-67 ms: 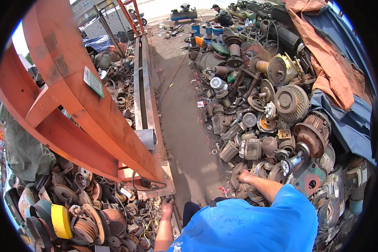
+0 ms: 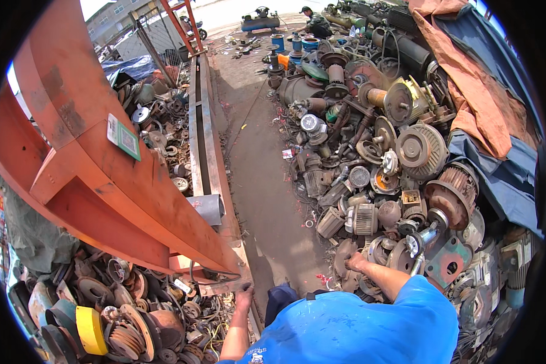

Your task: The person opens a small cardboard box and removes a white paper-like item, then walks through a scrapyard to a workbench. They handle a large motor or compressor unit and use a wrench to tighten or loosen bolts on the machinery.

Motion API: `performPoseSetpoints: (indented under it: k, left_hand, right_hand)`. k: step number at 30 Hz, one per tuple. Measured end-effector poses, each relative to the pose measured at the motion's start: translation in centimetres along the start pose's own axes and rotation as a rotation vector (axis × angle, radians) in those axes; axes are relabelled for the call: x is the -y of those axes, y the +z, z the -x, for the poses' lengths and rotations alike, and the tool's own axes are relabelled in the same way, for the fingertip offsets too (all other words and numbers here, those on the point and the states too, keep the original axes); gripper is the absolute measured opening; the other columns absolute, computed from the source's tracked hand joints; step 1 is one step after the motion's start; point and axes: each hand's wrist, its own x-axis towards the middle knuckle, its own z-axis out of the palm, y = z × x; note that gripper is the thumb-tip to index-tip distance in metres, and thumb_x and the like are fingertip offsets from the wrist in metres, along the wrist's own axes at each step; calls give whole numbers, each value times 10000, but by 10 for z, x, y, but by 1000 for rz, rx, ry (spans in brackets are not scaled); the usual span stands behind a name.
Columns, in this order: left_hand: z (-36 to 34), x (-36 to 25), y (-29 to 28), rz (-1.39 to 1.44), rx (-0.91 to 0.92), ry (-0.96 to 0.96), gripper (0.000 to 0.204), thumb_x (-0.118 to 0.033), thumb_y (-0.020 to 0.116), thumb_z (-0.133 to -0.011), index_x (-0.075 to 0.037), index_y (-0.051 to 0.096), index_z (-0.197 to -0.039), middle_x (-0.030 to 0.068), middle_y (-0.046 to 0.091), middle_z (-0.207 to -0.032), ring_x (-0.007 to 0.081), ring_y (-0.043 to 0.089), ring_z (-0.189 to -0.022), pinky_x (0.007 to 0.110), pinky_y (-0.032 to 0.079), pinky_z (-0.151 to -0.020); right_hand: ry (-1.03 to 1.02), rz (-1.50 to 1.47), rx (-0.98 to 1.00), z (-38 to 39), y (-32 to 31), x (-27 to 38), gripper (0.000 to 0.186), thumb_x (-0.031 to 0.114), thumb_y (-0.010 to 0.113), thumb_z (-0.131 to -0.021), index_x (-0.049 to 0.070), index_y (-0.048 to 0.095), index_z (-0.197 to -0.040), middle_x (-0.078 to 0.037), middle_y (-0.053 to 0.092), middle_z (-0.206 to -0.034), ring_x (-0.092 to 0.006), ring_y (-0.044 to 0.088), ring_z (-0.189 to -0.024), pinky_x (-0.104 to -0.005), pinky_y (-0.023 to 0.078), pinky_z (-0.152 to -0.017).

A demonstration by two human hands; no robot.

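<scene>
Outdoors, a worker's right hand [image 2: 357,262] reached to a rusty disc [image 2: 344,250] at the near edge of a pile of machine parts; the fingers were bent at its rim, though whether they grasped it or merely touched it could not be told. Left of that grip, across a dirt path [image 2: 258,164], the left hand [image 2: 244,297] hung just beside the base plate [image 2: 221,286] of an orange steel frame [image 2: 136,188], its fingers curled and their hold, if any, hidden. Right of the disc lay a green-edged plate [image 2: 438,262] with a round hole. Just beyond the grip stood a finned motor housing [image 2: 364,219], and farther out a large round motor [image 2: 414,148], with an orange tarp [image 2: 464,79] and a blue tarp [image 2: 497,185] to its right. Well left of both hands, a yellow ring [image 2: 90,330] sat among pulleys. Farthest from the grip, a co-worker [image 2: 317,25] in a dark cap crouched near a blue tank [image 2: 261,23].
</scene>
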Motion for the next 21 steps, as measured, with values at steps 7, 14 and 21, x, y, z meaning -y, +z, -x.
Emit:
performPoseSetpoints:
  k: [7, 14, 21]
  left_hand:
    - [-189, -146, 100, -437, 398, 183, 451, -265, 606, -820, 34, 665, -1152, 224, 706, -1037, 361, 671, -1020, 392, 511, -902]
    - [-321, -386, 215, -651, 616, 328, 474, -279, 584, -824, -21, 655, -1214, 212, 656, -1211, 345, 597, -1183, 403, 451, -1029]
    - [-498, -508, 232, -691, 610, 379, 459, -310, 583, -872, -15, 650, -1217, 211, 652, -1217, 344, 603, -1172, 395, 465, -1003]
  right_hand:
    - [133, -209, 58, -53, 10, -56, 209, 98, 644, -821, -19, 694, -987, -113, 701, -807, -179, 663, -650, -315, 527, -566]
    - [668, -851, -103, -84, -50, 57, 204, 44, 630, -862, -15, 647, -1056, -146, 701, -816, -269, 690, -653, -381, 531, -518]
    - [-165, 492, 102, -329, 11, -19, 258, 304, 601, -899, 86, 740, -909, -82, 724, -940, -223, 698, -872, -339, 538, -801]
